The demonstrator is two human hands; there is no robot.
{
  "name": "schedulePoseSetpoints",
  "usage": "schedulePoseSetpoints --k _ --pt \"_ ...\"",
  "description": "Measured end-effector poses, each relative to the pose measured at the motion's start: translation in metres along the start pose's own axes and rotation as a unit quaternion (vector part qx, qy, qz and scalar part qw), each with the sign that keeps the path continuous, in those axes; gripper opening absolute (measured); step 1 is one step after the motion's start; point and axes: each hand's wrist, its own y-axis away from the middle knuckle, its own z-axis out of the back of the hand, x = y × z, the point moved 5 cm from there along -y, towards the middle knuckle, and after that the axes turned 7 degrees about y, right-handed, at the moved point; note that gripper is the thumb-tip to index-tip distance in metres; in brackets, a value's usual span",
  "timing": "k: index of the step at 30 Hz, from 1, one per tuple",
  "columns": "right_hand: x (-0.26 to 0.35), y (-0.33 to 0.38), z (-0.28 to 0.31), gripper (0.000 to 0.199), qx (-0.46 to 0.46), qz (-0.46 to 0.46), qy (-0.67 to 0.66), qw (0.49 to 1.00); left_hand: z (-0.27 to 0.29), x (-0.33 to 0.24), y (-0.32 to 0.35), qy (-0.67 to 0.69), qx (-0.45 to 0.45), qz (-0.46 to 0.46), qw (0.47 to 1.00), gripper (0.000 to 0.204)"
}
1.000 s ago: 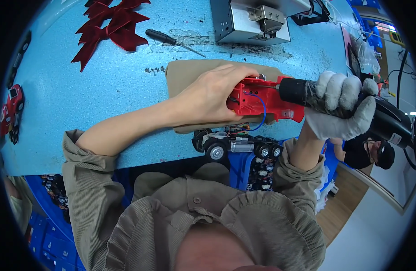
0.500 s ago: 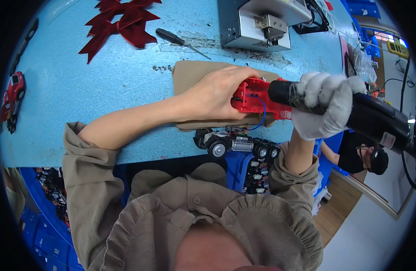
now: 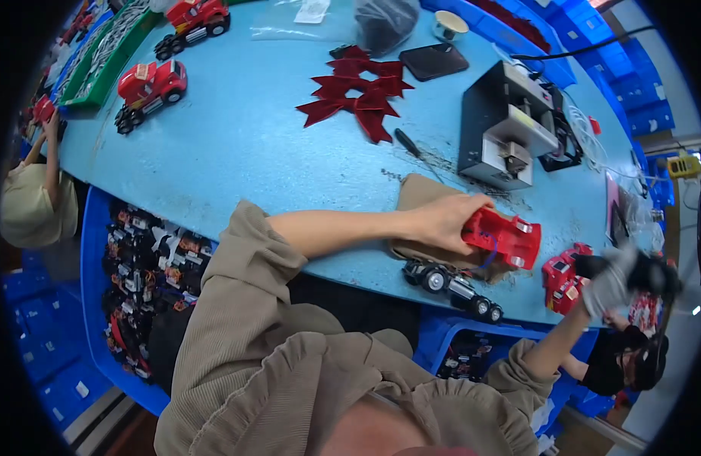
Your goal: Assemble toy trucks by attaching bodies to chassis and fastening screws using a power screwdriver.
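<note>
A: Blue desk (image 3: 236, 144), curved near edge, with parts bins below it. What was different from half a second earlier?

B: The right hand (image 3: 610, 280), in a grey glove, had pulled away. Before, it pressed a black driver (image 3: 655, 275) against the red shell; now hand and tool hung past the desk's right edge, well apart from it, beside another red shell (image 3: 562, 283).

A: And the fingers?

B: The right ones were wrapped around the driver's body. The left hand (image 3: 442, 223) stayed put, its fingers clamped over the rear of the red shell (image 3: 506, 237), pinning it to the brown pad (image 3: 425, 194) near the desk's front edge.

A: The chassis?

B: A black chassis (image 3: 451, 286) with wheels lay just in front of the pad, at the very edge, not joined to the shell.

A: So what did that mean?

B: I judged the screw-driving on that shell was over for the moment; the shell was held but no tool touched it.

A: Anything else nearby?

B: Dark red bows (image 3: 360, 95), a small screwdriver (image 3: 408, 143), a grey machine (image 3: 504, 125) toward the far side, and two finished trucks (image 3: 149, 87) at the far left corner.
</note>
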Motion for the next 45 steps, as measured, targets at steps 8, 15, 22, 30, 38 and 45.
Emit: schedulePoseSetpoints --k 8,15,22,30,38,45 --pt "-0.166 0.096 -0.028 0.054 0.191 -0.177 0.330 0.907 0.007 -0.002 0.000 0.048 0.046 0.099 0.993 0.063" --pt "-0.073 0.196 0.010 0.040 0.187 -0.142 0.069 0.969 0.044 -0.074 0.016 -0.153 0.028 -0.196 0.968 0.067" --pt "0.039 0.250 -0.051 0.034 0.069 -0.016 0.099 0.993 0.053 -0.190 0.041 -0.546 0.292 -0.088 0.780 0.045" --pt "0.124 0.318 -0.181 0.023 0.350 0.300 -0.148 0.875 0.052 -0.135 0.168 -0.819 0.471 -0.039 0.326 0.040" --pt "0.095 0.298 -0.173 0.029 0.357 0.156 -0.101 0.915 0.248 -0.056 0.187 -0.894 0.317 0.101 0.299 0.045" --pt "-0.012 0.172 -0.037 0.030 0.095 0.158 0.253 0.950 0.404 -0.063 0.256 -0.858 0.283 0.046 0.427 0.050"
